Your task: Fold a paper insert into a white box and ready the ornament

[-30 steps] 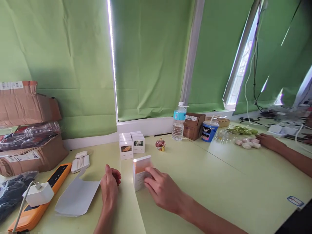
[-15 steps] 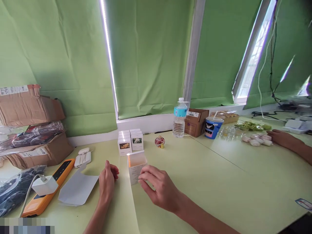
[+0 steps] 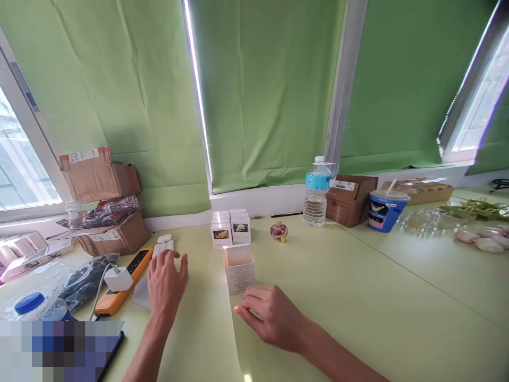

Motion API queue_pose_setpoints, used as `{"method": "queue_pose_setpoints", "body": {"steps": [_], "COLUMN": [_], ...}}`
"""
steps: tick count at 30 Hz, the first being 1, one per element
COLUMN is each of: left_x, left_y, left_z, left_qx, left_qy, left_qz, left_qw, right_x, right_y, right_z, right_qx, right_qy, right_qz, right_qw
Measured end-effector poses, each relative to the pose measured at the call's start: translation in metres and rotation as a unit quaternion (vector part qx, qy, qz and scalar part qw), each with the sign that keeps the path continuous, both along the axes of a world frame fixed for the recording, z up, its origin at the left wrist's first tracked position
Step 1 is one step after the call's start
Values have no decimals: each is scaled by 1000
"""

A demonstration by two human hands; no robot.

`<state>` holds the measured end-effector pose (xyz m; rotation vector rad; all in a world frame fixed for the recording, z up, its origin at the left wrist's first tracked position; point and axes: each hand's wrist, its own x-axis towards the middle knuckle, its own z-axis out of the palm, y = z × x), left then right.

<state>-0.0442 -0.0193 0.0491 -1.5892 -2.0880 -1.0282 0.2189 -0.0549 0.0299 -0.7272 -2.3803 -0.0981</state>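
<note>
An open white box with printed text stands upright on the table, its orange-tinted inside showing at the top. My right hand is just in front of its lower right corner, fingers curled with the thumb apart, holding nothing. Over the white paper at the left is my left hand, fingers spread, partly covering the sheet. Behind the open box stand small white boxes with flower pictures. A small red and gold ornament sits to their right.
An orange power strip with a white charger lies left, near stacked cardboard boxes. Toward the back right are a water bottle, a brown box, a blue cup and pale round items.
The camera view has turned left. My left hand has moved left over the paper, its fingers spreading. My right hand has drawn slightly back from the open box. The other person's hand has left the view.
</note>
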Motion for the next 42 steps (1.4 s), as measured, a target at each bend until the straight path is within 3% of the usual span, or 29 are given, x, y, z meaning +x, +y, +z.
{"method": "queue_pose_setpoints", "body": {"steps": [2,5,9,11,13,16,20,25,30,32,34,38,42], "left_x": [-15,-33,-43,-43,-40,-33,-18,3,32,47,61,77,76], "left_y": [-3,-6,-8,-10,-13,-19,-29,-35,-39,-46,-53,-61,-60], "left_z": [-4,-10,-4,4,12,24,35,35,17,14,14,13,4], "left_qx": [-61,-163,-248,-245,-185,-26,149,230,250,239,231,166,56], "left_qy": [65,102,56,26,11,10,-33,-192,-157,-136,-141,-217,-254], "left_qz": [93,159,141,137,138,102,54,57,20,-22,-116,-312,-428], "left_qw": [992,968,957,959,973,994,987,952,955,961,956,910,865], "right_x": [3,5,5,4,4,4,5,5,2,1,1,2,2], "right_y": [1,2,2,2,2,2,-1,-10,-17,-18,-17,-13,-12], "right_z": [3,5,2,0,-1,1,8,19,27,29,30,32,33], "right_qx": [3,8,8,4,-3,-28,-88,-195,-312,-337,-352,-400,-457], "right_qy": [7,6,-4,-7,-6,14,78,144,211,242,269,315,342], "right_qz": [-5,-14,-23,-26,-27,-27,-6,7,9,5,6,34,101], "right_qw": [1000,1000,1000,1000,1000,999,993,970,927,910,897,860,815]}}
